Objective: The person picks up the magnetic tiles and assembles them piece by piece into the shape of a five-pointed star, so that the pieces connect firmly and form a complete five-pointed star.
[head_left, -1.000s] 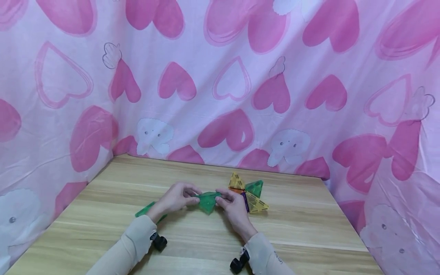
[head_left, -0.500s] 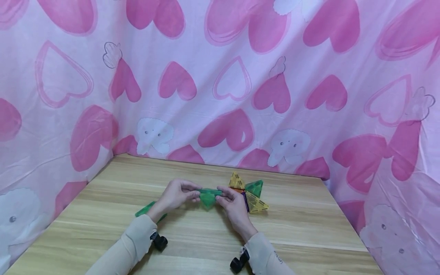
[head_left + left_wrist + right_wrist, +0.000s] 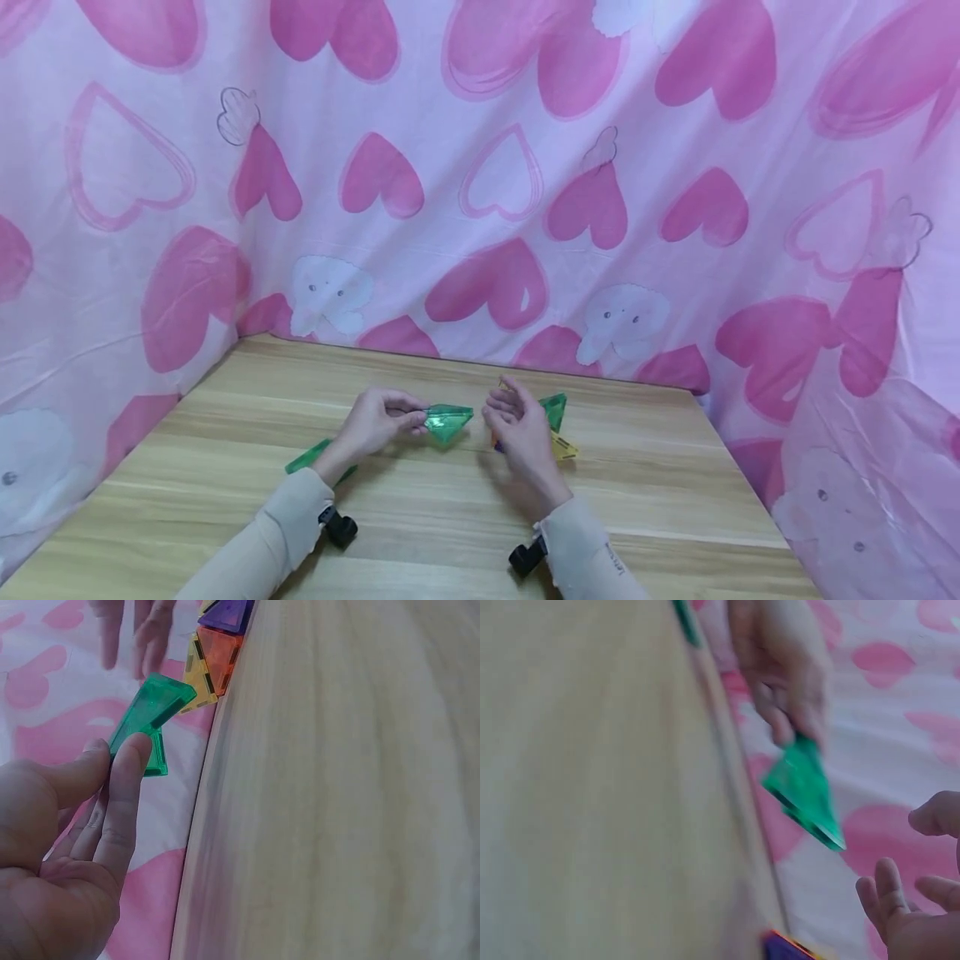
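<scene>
My left hand (image 3: 378, 423) pinches a see-through green magnetic tile piece (image 3: 447, 423) between thumb and fingers, lifted above the table. In the left wrist view it looks like two green tiles (image 3: 152, 705) meeting at an angle. My right hand (image 3: 528, 433) is apart from it, fingers loosely spread, holding nothing. Behind that hand, partly hidden, lies a group of tiles: a yellow triangle (image 3: 564, 448), a green triangle (image 3: 554, 411), an orange tile (image 3: 219, 658) and a purple tile (image 3: 226, 615).
More green tile (image 3: 309, 457) lies on the wooden table (image 3: 420, 533) at the left, partly covered by my left forearm. A pink heart-patterned cloth (image 3: 480, 208) hangs around the table's back and sides. Each wrist wears a small black camera (image 3: 339, 528).
My right hand has let go of the green tile piece and moved right, in front of the tile group. The left hand keeps its pinch; the piece has turned to show its broad face.
</scene>
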The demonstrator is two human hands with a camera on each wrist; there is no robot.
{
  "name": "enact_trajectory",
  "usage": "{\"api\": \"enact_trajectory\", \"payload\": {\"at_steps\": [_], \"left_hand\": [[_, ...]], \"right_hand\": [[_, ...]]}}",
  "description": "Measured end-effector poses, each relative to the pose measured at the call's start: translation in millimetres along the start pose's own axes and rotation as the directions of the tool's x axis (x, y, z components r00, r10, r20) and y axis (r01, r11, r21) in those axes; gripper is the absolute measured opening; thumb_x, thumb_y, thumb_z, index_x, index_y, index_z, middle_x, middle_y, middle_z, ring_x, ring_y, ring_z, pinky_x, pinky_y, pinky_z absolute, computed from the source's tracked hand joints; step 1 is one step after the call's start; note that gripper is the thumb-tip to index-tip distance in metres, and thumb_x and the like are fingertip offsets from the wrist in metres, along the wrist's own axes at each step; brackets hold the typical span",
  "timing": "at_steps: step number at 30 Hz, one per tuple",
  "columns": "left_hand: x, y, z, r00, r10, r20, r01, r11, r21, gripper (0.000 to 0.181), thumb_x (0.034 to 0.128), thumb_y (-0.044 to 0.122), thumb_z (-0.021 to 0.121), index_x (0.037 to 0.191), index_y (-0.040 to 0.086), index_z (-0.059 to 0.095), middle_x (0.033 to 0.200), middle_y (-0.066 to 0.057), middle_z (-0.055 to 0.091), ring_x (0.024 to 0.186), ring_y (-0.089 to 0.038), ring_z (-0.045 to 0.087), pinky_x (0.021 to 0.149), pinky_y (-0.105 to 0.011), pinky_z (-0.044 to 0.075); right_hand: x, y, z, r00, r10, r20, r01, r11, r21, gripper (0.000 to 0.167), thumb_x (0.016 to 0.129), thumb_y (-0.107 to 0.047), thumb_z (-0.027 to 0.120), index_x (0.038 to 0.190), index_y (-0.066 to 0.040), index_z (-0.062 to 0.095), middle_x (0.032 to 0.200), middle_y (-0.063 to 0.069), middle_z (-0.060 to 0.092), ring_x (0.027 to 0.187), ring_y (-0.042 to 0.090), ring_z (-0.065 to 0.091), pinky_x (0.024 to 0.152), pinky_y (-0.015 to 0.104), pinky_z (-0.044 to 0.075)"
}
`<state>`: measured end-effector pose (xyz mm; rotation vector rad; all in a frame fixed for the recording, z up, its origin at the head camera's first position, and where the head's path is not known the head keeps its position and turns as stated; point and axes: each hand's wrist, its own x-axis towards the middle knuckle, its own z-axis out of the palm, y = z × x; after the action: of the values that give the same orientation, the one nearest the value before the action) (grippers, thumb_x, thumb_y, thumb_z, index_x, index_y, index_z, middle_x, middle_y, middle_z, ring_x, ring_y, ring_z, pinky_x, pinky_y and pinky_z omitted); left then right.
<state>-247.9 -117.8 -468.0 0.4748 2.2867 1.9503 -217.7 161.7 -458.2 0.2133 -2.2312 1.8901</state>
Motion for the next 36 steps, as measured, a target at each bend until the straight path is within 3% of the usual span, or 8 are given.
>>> {"api": "enact_trajectory", "payload": {"at_steps": [8, 14, 17, 19, 23, 26, 30, 36], "left_hand": [[0.4, -0.1, 0.9, 1.0, -0.011, 0.013, 0.011, 1.0, 0.004, 0.018, 0.1007, 0.001, 0.081, 0.118, -0.004, 0.082, 0.105, -0.018, 0.084, 0.091, -0.033, 0.084, 0.084, -0.039, 0.068], [0.2, -0.8, 2.3, 0.999, -0.014, 0.029, 0.015, 0.999, -0.035, 0.017, 0.1007, -0.002, 0.079, 0.117, -0.008, 0.08, 0.106, -0.022, 0.083, 0.093, -0.036, 0.084, 0.085, -0.042, 0.068], [0.1, -1.9, 2.2, 0.999, -0.021, 0.024, 0.021, 0.999, -0.025, 0.017, 0.1005, -0.003, 0.079, 0.117, -0.007, 0.081, 0.106, -0.022, 0.083, 0.093, -0.037, 0.084, 0.085, -0.042, 0.068], [0.0, -2.1, 2.7, 1.0, -0.02, 0.023, 0.02, 1.0, -0.009, 0.017, 0.1003, -0.001, 0.08, 0.117, -0.006, 0.081, 0.106, -0.021, 0.083, 0.093, -0.037, 0.084, 0.084, -0.041, 0.069], [1.4, -3.1, 4.5, 1.0, -0.018, 0.021, 0.017, 1.0, 0.011, 0.016, 0.1002, -0.001, 0.08, 0.116, -0.004, 0.083, 0.105, -0.019, 0.083, 0.092, -0.036, 0.084, 0.083, -0.039, 0.069], [2.3, -4.3, 5.2, 1.0, -0.013, 0.028, 0.013, 1.0, 0.006, 0.016, 0.1007, -0.002, 0.079, 0.116, -0.004, 0.083, 0.106, -0.019, 0.083, 0.091, -0.035, 0.084, 0.083, -0.04, 0.069], [2.6, -6.0, 5.0, 0.999, -0.013, 0.043, 0.014, 1.0, -0.004, 0.017, 0.1017, -0.005, 0.076, 0.117, -0.005, 0.082, 0.108, -0.02, 0.083, 0.091, -0.031, 0.084, 0.084, -0.041, 0.069], [1.3, -6.5, 4.8, 0.999, -0.008, 0.052, 0.008, 1.0, 0.004, 0.017, 0.102, -0.007, 0.075, 0.117, -0.004, 0.082, 0.111, -0.019, 0.082, 0.091, -0.03, 0.084, 0.084, -0.039, 0.069]], "right_hand": [[27.0, 11, -88, 0.992, -0.067, -0.107, 0.061, 0.996, -0.064, 0.049, 0.11, -0.009, 0.071, 0.157, -0.005, 0.058, 0.15, 0.02, 0.065, 0.133, 0.029, 0.063, 0.105, 0.017, 0.052], [21.2, 43, -137, 0.985, 0.166, -0.054, -0.165, 0.986, 0.015, 0.057, 0.116, -0.028, 0.062, 0.169, -0.014, 0.046, 0.168, 0.015, 0.05, 0.144, 0.032, 0.055, 0.116, 0.038, 0.053], [18.4, 57, -142, 0.969, 0.243, 0.038, -0.245, 0.964, 0.102, 0.063, 0.117, -0.029, 0.061, 0.173, -0.014, 0.038, 0.173, 0.017, 0.044, 0.149, 0.036, 0.053, 0.12, 0.044, 0.052], [19.6, 64, -142, 0.97, 0.23, 0.083, -0.239, 0.964, 0.119, 0.065, 0.117, -0.025, 0.06, 0.175, -0.011, 0.034, 0.171, 0.022, 0.045, 0.143, 0.036, 0.059, 0.117, 0.039, 0.054], [23.2, 71, -141, 0.969, 0.213, 0.129, -0.229, 0.965, 0.129, 0.062, 0.119, -0.018, 0.056, 0.175, -0.011, 0.032, 0.164, 0.03, 0.051, 0.118, 0.027, 0.072, 0.102, 0.032, 0.062], [23.3, 72, -138, 0.968, 0.212, 0.13, -0.225, 0.97, 0.088, 0.057, 0.118, -0.014, 0.055, 0.173, -0.011, 0.039, 0.144, 0.029, 0.065, 0.099, 0.019, 0.074, 0.092, 0.029, 0.063], [22.5, 74, -130, 0.968, 0.206, 0.143, -0.218, 0.973, 0.073, 0.046, 0.117, -0.009, 0.056, 0.162, -0.002, 0.052, 0.12, 0.019, 0.075, 0.082, 0.015, 0.07, 0.08, 0.027, 0.063], [20.5, 72, -116, 0.938, 0.167, 0.303, -0.206, 0.973, 0.101, 0.037, 0.118, -0.003, 0.049, 0.151, 0.014, 0.053, 0.118, 0.017, 0.076, 0.083, 0.015, 0.072, 0.078, 0.027, 0.065]]}}
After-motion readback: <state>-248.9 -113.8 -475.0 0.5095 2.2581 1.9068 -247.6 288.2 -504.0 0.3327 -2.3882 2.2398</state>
